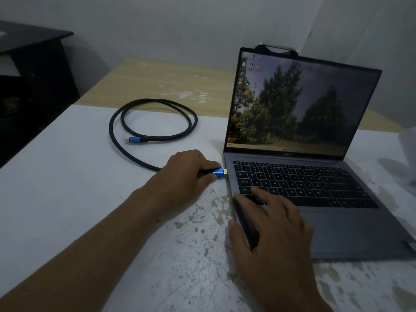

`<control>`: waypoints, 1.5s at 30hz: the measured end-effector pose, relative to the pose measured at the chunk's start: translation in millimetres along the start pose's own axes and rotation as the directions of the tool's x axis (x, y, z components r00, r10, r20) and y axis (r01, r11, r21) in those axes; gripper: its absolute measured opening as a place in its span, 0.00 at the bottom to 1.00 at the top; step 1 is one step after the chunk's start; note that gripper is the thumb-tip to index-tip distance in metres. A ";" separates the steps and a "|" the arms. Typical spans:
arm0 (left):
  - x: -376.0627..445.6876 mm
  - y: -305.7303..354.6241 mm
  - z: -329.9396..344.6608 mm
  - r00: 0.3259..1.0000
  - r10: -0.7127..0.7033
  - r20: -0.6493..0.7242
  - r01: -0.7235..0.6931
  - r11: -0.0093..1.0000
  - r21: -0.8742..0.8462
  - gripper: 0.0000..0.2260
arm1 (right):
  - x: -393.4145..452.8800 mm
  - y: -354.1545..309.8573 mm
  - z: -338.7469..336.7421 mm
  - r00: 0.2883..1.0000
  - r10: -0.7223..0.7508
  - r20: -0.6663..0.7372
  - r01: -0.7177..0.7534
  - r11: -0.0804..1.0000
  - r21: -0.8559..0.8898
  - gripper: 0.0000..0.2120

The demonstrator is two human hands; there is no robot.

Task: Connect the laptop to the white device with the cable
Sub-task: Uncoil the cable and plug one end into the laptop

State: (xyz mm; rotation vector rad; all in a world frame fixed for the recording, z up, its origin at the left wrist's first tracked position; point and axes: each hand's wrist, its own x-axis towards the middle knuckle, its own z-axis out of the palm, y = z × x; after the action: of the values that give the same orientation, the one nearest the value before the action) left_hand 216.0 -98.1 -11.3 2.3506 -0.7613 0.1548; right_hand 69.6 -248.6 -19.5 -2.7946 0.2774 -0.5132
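Note:
An open grey laptop (pixel 351 230) stands on the right of the table, its screen lit with a tree wallpaper. My left hand (pixel 186 170) grips the blue plug (pixel 218 172) of a black cable (pixel 114 131), its gold tip at the laptop's left edge near the back. The cable loops away to the left, and its other blue plug (pixel 134 139) lies loose on the table. My right hand (pixel 272 226) rests spread on the laptop's front left corner, fingertips on the keyboard and thumb on the left side. No white device is clearly visible.
The white, stained table top (pixel 67 176) ends at the left; a wooden surface (pixel 171 82) lies behind it. A dark cabinet (pixel 33 64) stands at far left. A dark object (pixel 276 50) peeks over the laptop screen. Something pale (pixel 408 149) sits at the right edge.

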 end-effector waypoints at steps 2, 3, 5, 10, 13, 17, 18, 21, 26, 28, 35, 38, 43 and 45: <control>0.1 0.8 1.6 1.000 0.011 -0.014 -0.010 1.000 0.014 0.11 | 0.0 -0.7 0.0 1.000 -0.002 0.001 0.002 1.000 -0.017 0.24; 0.5 1.3 2.9 1.000 0.011 -0.019 -0.011 1.000 0.020 0.11 | 0.3 -0.9 0.3 1.000 -0.004 0.006 0.005 1.000 -0.030 0.24; 1.0 2.2 4.9 1.000 0.004 -0.027 -0.003 0.999 0.032 0.13 | 0.4 -1.5 0.8 1.000 -0.005 0.025 0.007 0.998 -0.065 0.25; 2.2 3.7 7.4 0.999 0.030 -0.042 -0.026 0.996 0.081 0.14 | 0.6 -3.4 1.9 0.999 -0.004 0.037 0.009 0.992 -0.129 0.28; 2.6 2.2 8.5 0.997 0.055 -0.051 -0.049 0.992 0.116 0.14 | 0.5 -3.5 3.3 1.000 -0.019 0.023 0.022 0.991 -0.134 0.28; 2.7 3.7 9.8 0.998 0.043 -0.045 -0.038 0.993 0.109 0.14 | -0.1 -2.7 3.5 1.000 -0.029 0.006 0.030 0.991 -0.129 0.27; 2.4 4.4 10.0 0.998 0.041 -0.048 -0.036 0.994 0.106 0.14 | -0.3 -2.9 3.4 0.999 -0.033 0.002 0.033 0.991 -0.130 0.27; 1.8 5.0 11.1 0.997 0.054 -0.062 -0.047 0.993 0.107 0.14 | -1.3 -2.8 3.5 0.999 -0.044 -0.015 0.042 0.992 -0.118 0.27; 3.8 2.1 13.8 0.991 0.097 -0.093 -0.083 0.986 0.144 0.14 | -1.3 -1.0 4.1 0.998 -0.061 -0.024 0.058 0.992 -0.110 0.28; 4.8 1.6 14.0 0.990 0.104 -0.092 -0.089 0.984 0.154 0.14 | -1.4 -0.6 4.5 0.998 -0.065 -0.023 0.063 0.993 -0.104 0.28; 4.3 3.9 14.1 0.995 0.076 -0.061 -0.067 0.988 0.136 0.15 | -1.9 -1.6 4.4 0.998 -0.056 0.003 0.056 0.991 -0.124 0.28; 4.1 3.9 14.3 0.994 0.086 -0.061 -0.078 0.989 0.127 0.14 | -2.2 -2.1 3.3 0.999 -0.050 0.017 0.051 0.991 -0.125 0.27; 4.6 3.4 15.4 0.991 0.116 -0.066 -0.106 0.984 0.140 0.14 | -2.6 -2.9 0.8 0.996 -0.049 0.069 0.056 0.993 -0.106 0.27; 5.4 3.4 15.4 0.990 0.119 -0.074 -0.108 0.985 0.138 0.14 | -2.8 -3.3 -0.1 0.996 -0.046 0.079 0.054 0.993 -0.101 0.27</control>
State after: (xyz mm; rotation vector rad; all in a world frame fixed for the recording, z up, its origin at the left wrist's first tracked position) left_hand 217.3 -112.4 -19.9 2.4098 -0.8694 0.3591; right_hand 67.4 -244.9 -19.3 -2.9202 0.2241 -0.4124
